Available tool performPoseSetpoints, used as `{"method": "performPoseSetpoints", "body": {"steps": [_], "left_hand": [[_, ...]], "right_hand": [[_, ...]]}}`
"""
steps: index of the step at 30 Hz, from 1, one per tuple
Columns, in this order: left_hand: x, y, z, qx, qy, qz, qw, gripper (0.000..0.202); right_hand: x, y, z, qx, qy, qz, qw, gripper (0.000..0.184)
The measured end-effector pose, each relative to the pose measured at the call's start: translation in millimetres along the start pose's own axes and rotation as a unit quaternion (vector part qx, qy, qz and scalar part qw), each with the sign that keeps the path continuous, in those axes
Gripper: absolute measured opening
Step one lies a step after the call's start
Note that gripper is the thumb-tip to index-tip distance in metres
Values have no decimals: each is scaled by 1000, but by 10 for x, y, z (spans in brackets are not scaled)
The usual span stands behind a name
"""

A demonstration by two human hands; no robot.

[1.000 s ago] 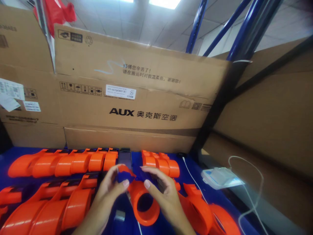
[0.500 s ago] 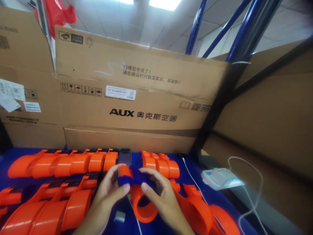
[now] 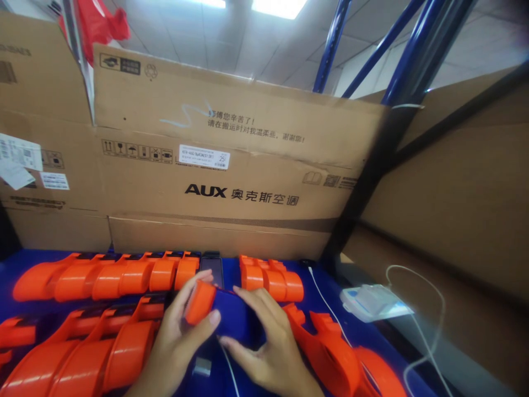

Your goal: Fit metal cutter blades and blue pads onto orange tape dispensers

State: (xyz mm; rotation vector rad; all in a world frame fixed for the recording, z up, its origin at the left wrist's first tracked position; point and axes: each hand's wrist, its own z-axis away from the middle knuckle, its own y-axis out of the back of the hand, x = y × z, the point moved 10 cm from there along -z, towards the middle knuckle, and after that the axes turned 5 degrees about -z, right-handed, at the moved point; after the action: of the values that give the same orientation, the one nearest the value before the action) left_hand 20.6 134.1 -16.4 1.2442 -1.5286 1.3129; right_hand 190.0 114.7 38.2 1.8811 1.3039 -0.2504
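Note:
Both hands are around one orange-and-blue piece, which looks like a hand-held tape dispenser [image 3: 201,302]. My left hand [image 3: 182,325] is closed on its orange end, with the thumb on the near side and the fingers behind. My right hand [image 3: 268,331] curves round the dark blue side, fingers over the top edge and thumb below. The blue part blends with the blue table, so its outline is hard to make out. A small grey block [image 3: 202,366] lies below, near my left wrist, beside a white cable [image 3: 230,366].
Rows of orange dispensers [image 3: 124,275] stand at left, a short row [image 3: 273,281] at back centre, larger ones [image 3: 334,347] at right. A phone-like device [image 3: 212,269] rests behind my hands. Cardboard [image 3: 248,220] walls the back; a white case [image 3: 374,302] with cables sits right.
The piece has been turned in my hands: its orange ring, open toward me before, is out of sight, and the orange end has tilted left. My right thumb has moved down and left.

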Motion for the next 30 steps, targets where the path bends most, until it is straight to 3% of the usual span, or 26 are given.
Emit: {"method": "performPoseSetpoints", "body": {"steps": [4, 10, 16, 21, 26, 30], "left_hand": [[35, 38, -23, 10, -22, -34, 999, 43], [96, 46, -3, 24, -36, -19, 999, 38], [94, 65, 25, 62, -13, 16, 998, 36], [109, 61, 11, 54, -19, 8, 998, 37], [44, -30, 29, 1, 2, 100, 995, 56], [54, -162, 33, -76, -11, 117, 990, 48]], "right_hand": [[-113, 5, 1, 9, 67, 28, 997, 67], [-190, 1, 28, 19, 107, 39, 993, 78], [-163, -34, 34, 18, 107, 48, 993, 80], [-167, -17, 45, 21, 103, 43, 994, 78], [-71, 99, 24, 45, 32, -31, 998, 69], [322, 58, 50, 62, -129, -197, 970, 45]]}}
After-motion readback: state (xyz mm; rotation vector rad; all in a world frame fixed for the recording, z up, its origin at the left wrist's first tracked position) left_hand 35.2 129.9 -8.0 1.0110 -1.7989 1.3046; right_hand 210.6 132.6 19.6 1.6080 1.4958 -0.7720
